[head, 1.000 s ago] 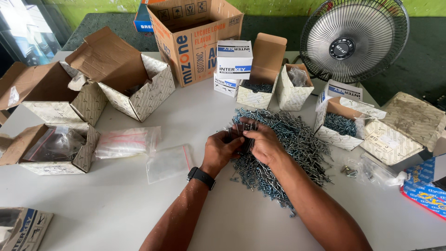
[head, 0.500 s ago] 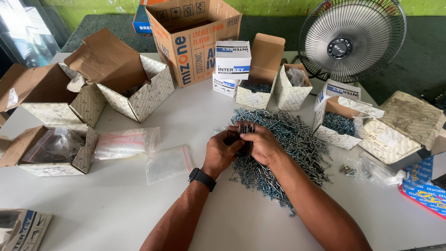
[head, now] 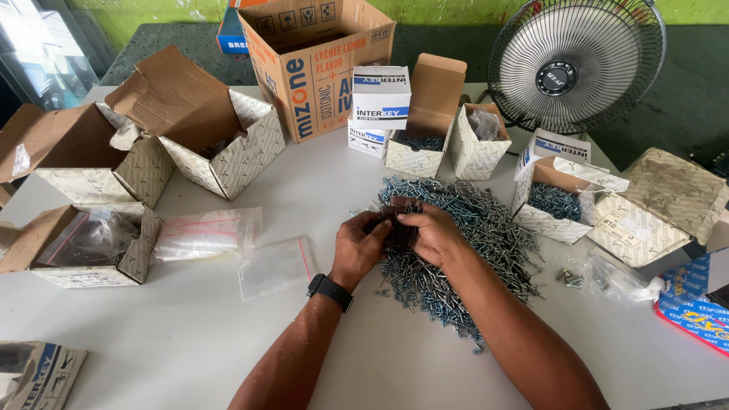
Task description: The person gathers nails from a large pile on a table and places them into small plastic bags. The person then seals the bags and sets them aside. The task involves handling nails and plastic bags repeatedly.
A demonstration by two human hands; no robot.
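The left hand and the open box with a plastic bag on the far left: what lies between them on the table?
In the head view, two flat clear zip bags lie on the white table between the left hand and that box.

I saw a small bundle of dark screws (head: 400, 228) gathered side by side, roughly parallel and standing near upright, pinched between both hands. Directly beneath and behind it lay the heap of silvery-blue screws (head: 463, 250), loose and tangled, pointing every way, spread across the white surface from near the small open boxes down toward me.
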